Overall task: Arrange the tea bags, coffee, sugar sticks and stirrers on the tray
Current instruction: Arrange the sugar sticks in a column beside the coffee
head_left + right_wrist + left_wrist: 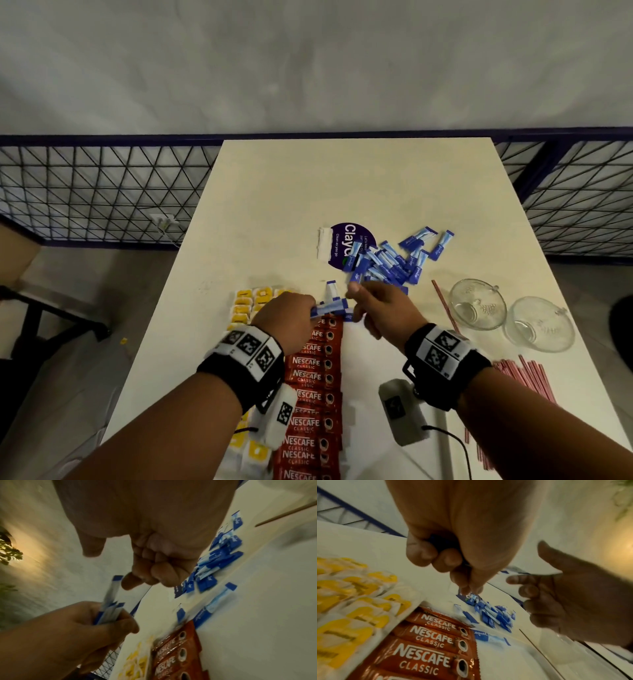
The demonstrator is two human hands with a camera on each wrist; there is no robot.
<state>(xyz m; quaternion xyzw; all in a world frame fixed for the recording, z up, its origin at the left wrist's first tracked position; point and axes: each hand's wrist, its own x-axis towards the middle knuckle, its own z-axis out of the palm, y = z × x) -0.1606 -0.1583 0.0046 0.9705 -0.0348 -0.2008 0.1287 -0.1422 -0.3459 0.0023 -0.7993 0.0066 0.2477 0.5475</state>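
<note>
On the cream table (308,192), the left hand (286,320) grips a bundle of sugar sticks (330,305) above the coffee sachets (313,394) while the right hand (380,308), loosely curled, holds nothing, so loose sticks could slip and scatter.

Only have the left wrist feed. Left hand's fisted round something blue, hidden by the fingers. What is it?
Observer: A bundle of sugar sticks. The right wrist view shows the left hand gripping them, ends fanning upward.
Operator: Stirrers? I see one thin line only.
Observer: Head view shows a pile of red stirrers at the right edge of the table.
Operator: Anything past them?
Observer: Two clear glass cups side by side, right of the loose sugar heap.
</note>
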